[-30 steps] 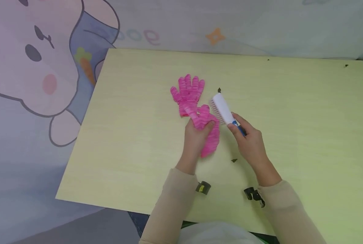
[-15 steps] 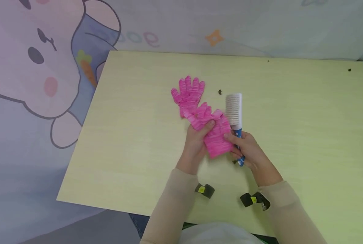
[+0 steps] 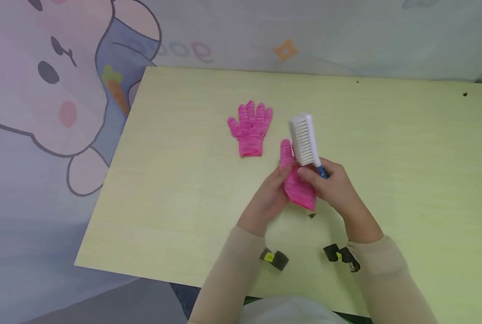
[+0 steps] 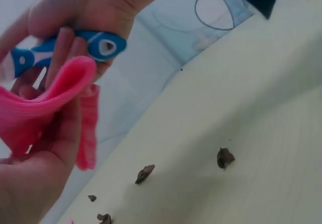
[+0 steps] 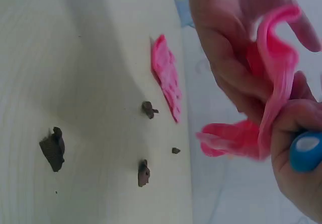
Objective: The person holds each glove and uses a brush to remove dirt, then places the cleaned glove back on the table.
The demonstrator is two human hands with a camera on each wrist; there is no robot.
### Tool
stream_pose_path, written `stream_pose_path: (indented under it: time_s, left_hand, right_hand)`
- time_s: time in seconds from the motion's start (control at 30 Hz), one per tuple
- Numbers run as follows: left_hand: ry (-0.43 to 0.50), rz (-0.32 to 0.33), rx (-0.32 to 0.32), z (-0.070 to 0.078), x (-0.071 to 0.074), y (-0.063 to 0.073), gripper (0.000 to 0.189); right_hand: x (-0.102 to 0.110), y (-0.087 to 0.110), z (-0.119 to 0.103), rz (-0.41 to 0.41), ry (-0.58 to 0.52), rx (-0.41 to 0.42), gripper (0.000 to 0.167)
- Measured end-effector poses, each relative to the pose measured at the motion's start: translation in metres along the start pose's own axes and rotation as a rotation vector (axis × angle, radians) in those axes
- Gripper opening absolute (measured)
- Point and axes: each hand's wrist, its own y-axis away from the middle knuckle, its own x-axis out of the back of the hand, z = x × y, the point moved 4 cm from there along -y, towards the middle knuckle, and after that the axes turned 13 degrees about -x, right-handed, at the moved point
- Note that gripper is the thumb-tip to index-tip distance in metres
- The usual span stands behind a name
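Observation:
My left hand (image 3: pixel 267 198) grips a pink knitted glove (image 3: pixel 301 191) over the table, with one glove finger pointing up. My right hand (image 3: pixel 338 184) holds a brush (image 3: pixel 303 139) by its blue handle, its thumb also against the glove. The white head and pale bristles stand above the glove, facing left. In the left wrist view, the handle (image 4: pixel 108 45) lies across the right palm behind the folded glove cuff (image 4: pixel 75 78). A second pink glove (image 3: pixel 251 146) lies flat on the table, fingers away from me.
Small dark brown crumpled bits lie on the pale yellow table (image 3: pixel 176 180); one bit (image 3: pixel 312 215) is below the held glove, and others (image 5: pixel 53 148) show in the wrist views. A cartoon-printed curtain (image 3: pixel 241 36) borders the far and left edges.
The held glove has moved right, away from the flat one, and been turned so a single finger points up. The brush swung down beside the glove, then rose again over it, bristles leftward.

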Motion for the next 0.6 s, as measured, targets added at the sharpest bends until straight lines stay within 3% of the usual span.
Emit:
stream_pose_path:
  time_s: [0.03,0.1,0.17,0.2,0.37,0.47,0.6]
  left_hand:
    - [0.023,-0.001,0.002,0.000,0.000,0.001,0.047]
    - [0.006,0.058,0.006,0.002,0.004,0.003,0.049]
    - [-0.054,0.133,0.013,0.004,0.008,0.003,0.053]
    - [-0.084,0.167,0.016,0.005,0.010,0.003,0.054]
    - [-0.212,0.231,-0.015,0.007,0.014,0.001,0.057]
    - [-0.325,0.257,-0.058,0.009,0.016,-0.001,0.059]
    - [-0.441,0.296,-0.094,0.011,0.015,-0.002,0.056]
  right_hand:
    - [0.000,0.002,-0.001,-0.029,-0.110,0.045,0.034]
    - [0.004,0.005,-0.003,-0.059,-0.274,0.139,0.029]
    - [0.010,0.007,-0.003,-0.050,-0.318,0.201,0.023]
    - [0.013,0.008,-0.002,-0.027,-0.308,0.186,0.020]
    - [0.026,0.010,0.010,0.120,-0.041,0.109,0.018]
    - [0.029,0.014,0.015,0.203,0.227,0.222,0.022]
    - [0.026,0.020,0.014,0.336,0.594,0.449,0.044]
